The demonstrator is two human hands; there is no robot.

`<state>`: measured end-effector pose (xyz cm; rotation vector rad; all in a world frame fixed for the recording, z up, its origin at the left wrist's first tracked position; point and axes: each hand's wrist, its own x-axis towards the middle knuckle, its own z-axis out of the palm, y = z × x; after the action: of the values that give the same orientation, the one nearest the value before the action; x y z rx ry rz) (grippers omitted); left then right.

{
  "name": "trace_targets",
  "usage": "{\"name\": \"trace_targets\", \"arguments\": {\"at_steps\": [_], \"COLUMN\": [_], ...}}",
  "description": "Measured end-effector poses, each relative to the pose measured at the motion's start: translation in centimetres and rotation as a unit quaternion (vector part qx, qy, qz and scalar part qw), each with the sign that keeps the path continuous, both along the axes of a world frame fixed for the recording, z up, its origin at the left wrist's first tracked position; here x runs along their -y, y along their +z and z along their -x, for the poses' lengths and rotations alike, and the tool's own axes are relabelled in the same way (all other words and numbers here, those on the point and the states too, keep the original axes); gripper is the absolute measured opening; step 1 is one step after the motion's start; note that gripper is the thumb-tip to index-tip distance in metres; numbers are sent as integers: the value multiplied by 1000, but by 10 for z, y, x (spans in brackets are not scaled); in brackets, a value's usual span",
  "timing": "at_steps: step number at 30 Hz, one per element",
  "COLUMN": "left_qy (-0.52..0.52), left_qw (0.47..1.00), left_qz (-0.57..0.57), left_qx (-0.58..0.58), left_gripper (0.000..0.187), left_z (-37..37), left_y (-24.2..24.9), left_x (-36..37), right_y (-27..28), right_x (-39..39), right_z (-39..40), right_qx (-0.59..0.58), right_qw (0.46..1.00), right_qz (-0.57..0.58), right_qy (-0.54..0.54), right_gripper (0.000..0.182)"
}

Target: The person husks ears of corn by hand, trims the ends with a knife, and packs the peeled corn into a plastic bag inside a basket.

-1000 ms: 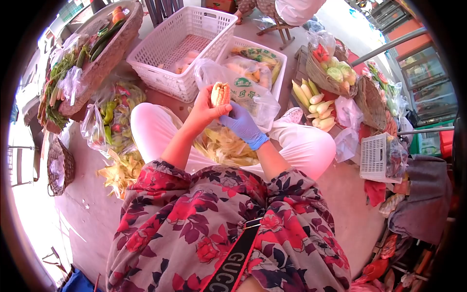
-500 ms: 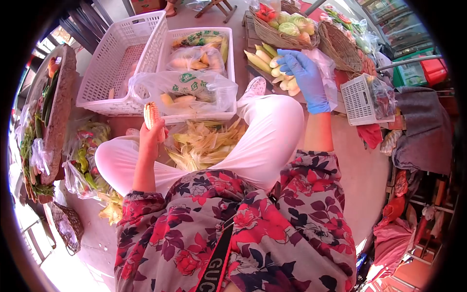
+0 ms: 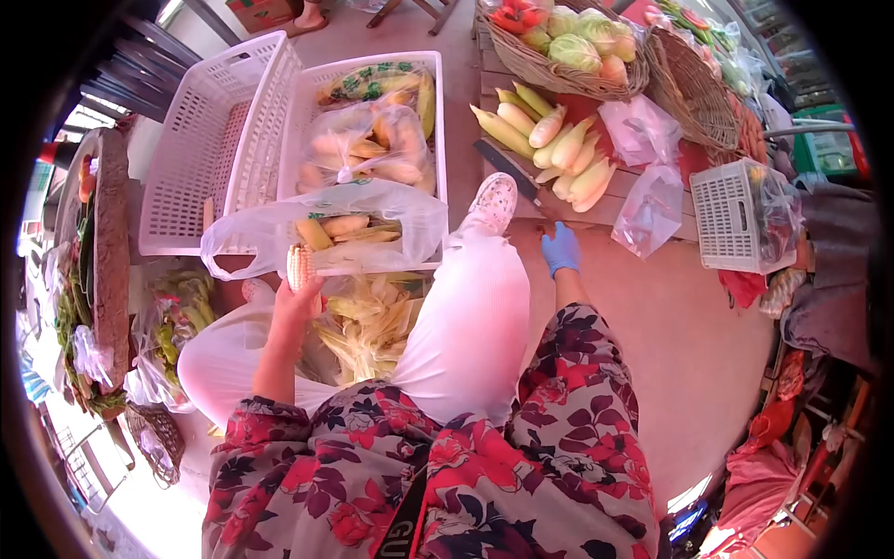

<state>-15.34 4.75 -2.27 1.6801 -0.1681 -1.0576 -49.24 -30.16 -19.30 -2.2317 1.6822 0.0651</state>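
Note:
My bare left hand [image 3: 296,306] is closed around the lower part of a husked corn cob [image 3: 299,268], its pale kernels pointing up. This cob is in front of an open plastic bag [image 3: 372,200] with husked cobs in it. My right hand [image 3: 562,251], in a blue glove, is low by the front edge of a wooden platform [image 3: 596,216], its fingers curled at the handle end of a dark-bladed knife [image 3: 507,171]. The grip itself is partly hidden. Beyond the knife, several corn cobs in pale husks [image 3: 568,149] are piled on the platform.
A white crate [image 3: 440,112] holds bagged corn, beside another white crate [image 3: 168,168]. Loose husks [image 3: 368,326] lie between my legs. A wicker basket [image 3: 549,74] of cabbages and a small white basket [image 3: 722,219] stand right. A stone slab [image 3: 112,261] with vegetables is left.
My right hand has moved down and back from the husked pile to the knife handle. My left hand still holds the cob, slightly lower in view. My right knee has shifted inward.

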Motion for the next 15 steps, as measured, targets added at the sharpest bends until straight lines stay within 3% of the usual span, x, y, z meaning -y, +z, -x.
{"name": "trace_targets", "arguments": {"at_steps": [6,9,11,12,15], "left_qy": [17,32,58,80,145], "left_qw": [996,991,986,984,978], "left_qz": [-88,-130,-150,-152,-133], "left_qx": [-6,-31,-48,-55,-74], "left_gripper": [28,28,29,29,30], "left_z": [-15,-18,-16,-13,-18], "left_y": [-29,-46,-57,-63,-89], "left_x": [-16,-32,-49,-60,-69], "right_y": [-57,-55,-50,-39,-19], "right_x": [39,61,68,65,62], "right_z": [-28,-36,-37,-36,-33], "right_qx": [-112,-139,-95,6,-24], "right_qw": [987,989,992,998,999], "right_qz": [111,-12,-5,14,15], "right_qy": [40,47,86,62,29], "right_gripper": [37,32,28,27,29]}}
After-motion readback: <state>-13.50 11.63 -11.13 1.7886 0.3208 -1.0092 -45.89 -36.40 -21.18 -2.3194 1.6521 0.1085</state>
